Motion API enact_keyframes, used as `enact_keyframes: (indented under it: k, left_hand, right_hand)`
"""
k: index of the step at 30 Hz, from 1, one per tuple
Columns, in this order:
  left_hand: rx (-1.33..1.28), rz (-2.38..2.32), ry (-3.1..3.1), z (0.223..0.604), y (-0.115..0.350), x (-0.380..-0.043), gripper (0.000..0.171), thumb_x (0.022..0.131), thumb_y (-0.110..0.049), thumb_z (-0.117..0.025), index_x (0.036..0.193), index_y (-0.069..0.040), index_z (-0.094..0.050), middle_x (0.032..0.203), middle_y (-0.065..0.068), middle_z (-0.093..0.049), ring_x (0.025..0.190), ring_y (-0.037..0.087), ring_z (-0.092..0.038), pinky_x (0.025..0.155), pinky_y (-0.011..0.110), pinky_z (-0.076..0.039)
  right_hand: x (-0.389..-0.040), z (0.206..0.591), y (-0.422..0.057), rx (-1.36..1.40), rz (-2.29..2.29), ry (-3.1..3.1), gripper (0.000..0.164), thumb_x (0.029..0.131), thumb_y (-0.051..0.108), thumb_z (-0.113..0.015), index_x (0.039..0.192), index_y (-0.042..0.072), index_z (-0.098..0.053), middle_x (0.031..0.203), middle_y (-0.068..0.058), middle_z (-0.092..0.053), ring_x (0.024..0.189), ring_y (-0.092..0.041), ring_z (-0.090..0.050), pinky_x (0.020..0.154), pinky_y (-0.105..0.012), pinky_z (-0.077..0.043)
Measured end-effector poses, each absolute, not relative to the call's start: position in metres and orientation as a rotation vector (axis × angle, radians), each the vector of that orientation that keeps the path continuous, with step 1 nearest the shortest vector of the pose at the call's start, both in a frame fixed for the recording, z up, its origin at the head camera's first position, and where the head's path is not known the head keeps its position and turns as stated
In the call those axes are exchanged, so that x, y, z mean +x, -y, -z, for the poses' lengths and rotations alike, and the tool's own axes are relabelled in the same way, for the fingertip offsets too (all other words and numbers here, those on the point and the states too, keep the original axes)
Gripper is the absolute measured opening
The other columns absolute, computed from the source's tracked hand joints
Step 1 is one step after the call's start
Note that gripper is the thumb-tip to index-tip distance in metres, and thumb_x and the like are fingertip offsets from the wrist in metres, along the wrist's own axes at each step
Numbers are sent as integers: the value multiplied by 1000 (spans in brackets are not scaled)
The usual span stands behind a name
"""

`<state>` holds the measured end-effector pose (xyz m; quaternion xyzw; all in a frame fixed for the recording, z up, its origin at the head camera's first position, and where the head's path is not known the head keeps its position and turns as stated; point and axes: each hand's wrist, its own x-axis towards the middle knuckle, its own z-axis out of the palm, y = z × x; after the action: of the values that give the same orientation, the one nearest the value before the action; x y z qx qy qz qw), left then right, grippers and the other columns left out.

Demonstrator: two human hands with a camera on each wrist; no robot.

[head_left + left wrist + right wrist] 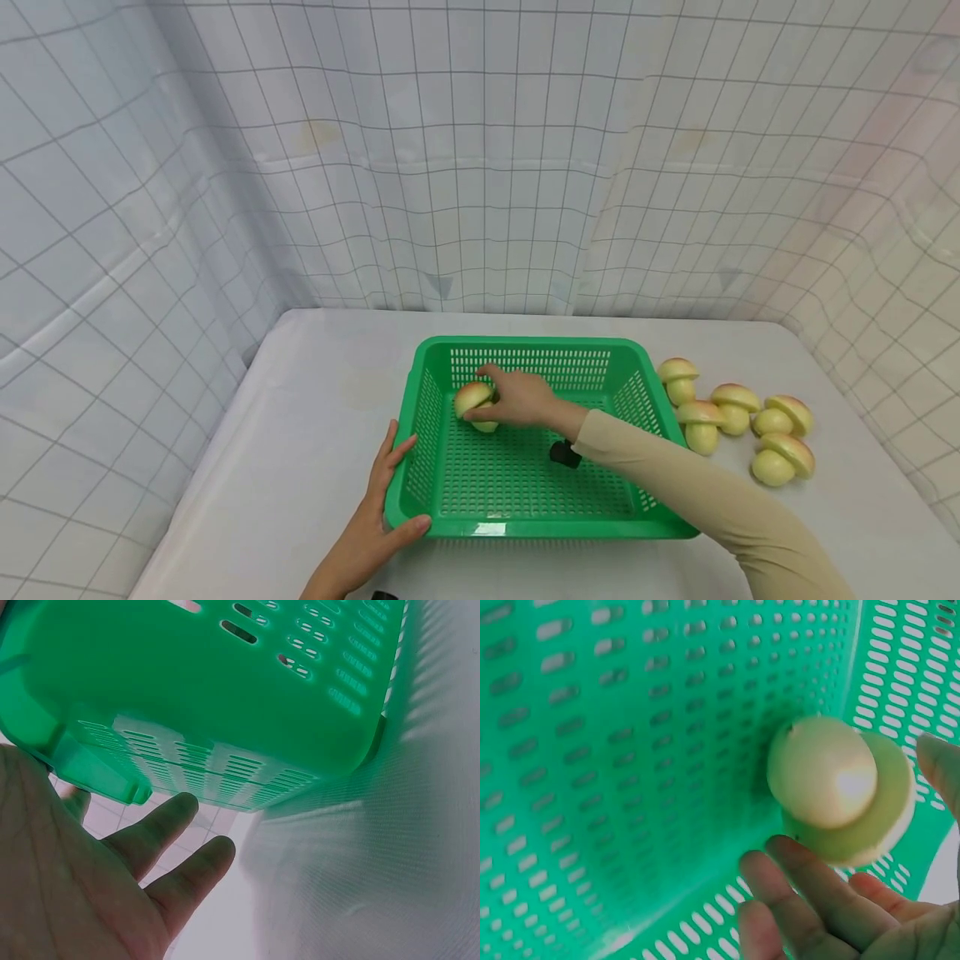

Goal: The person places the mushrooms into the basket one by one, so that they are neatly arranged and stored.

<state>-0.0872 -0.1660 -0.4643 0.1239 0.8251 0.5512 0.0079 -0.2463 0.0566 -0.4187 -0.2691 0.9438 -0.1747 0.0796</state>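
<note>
"What's biggest?"

"The white table (315, 400), then the green basket (585, 528) on it."

"And the hands?"

"The left hand (371, 517) has its fingers spread beside the basket's left rim, thumb on the near left corner. The right hand (521, 398) reaches inside, loosely cupped, thumb and fingers apart around the mushroom (471, 398). I can't tell whether the fingers touch it."

"Where does that piece lie?"

"In the basket's far left corner. Five others (735, 408) lie outside, right of the basket."

"How would you do this bit well?"

"Light steadying from the left thumb, so the basket can't slide. The round stem might roll, I think, so let the piece settle against the corner, then open wider and lift straight up without brushing the cap."
</note>
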Motion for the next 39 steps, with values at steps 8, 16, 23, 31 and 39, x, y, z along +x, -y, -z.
enact_keyframes:
  k: [8, 16, 23, 31, 39]
  left_hand:
    - [401, -1731, -2583, 465, 167, -87, 84, 81, -19, -66, 147, -32, -16, 153, -14, 11, 141, 23, 7, 95, 71, -16]
    - [433, -1723, -2592, 466, 167, -87, 84, 82, -19, -65, 147, -31, -15, 154, -7, 11, 140, 29, 7, 94, 72, -16]
    - [466, -1714, -2592, 469, 167, -87, 84, 83, -18, -64, 148, -28, -13, 154, -9, 13, 139, 4, 9, 93, 71, -19]
    - [428, -1744, -2560, 469, 166, -87, 84, 83, -17, -65, 148, -29, -13, 153, -11, 13, 140, 10, 10, 94, 71, -18]
    - [429, -1757, -2557, 466, 166, -86, 83, 83, -16, -65, 147, -31, -15, 153, -11, 13, 136, -6, 10, 94, 70, -18]
  right_hand:
    - [-250, 404, -80, -770, 468, -2783, 69, 78, 57, -62, 131, 14, -49, 88, 1, -66, 69, -10, -57, 54, -27, -42]
    - [-236, 368, -122, -714, 566, -2833, 58, 81, 60, -56, 117, 14, -60, 77, 6, -64, 61, -7, -55, 56, -29, -43]
    - [-219, 342, -176, -591, 709, -2974, 54, 84, 62, -50, 115, 19, -61, 87, 4, -65, 65, -7, -56, 60, -30, -44]
    - [-187, 336, -245, -337, 950, -3184, 44, 90, 48, -52, 118, 15, -58, 98, -7, -65, 83, -22, -61, 64, -33, -44]
    - [-149, 360, -291, 78, 1049, -3385, 42, 88, 41, -58, 121, 14, -59, 97, -5, -64, 77, 9, -48, 56, -22, -40]
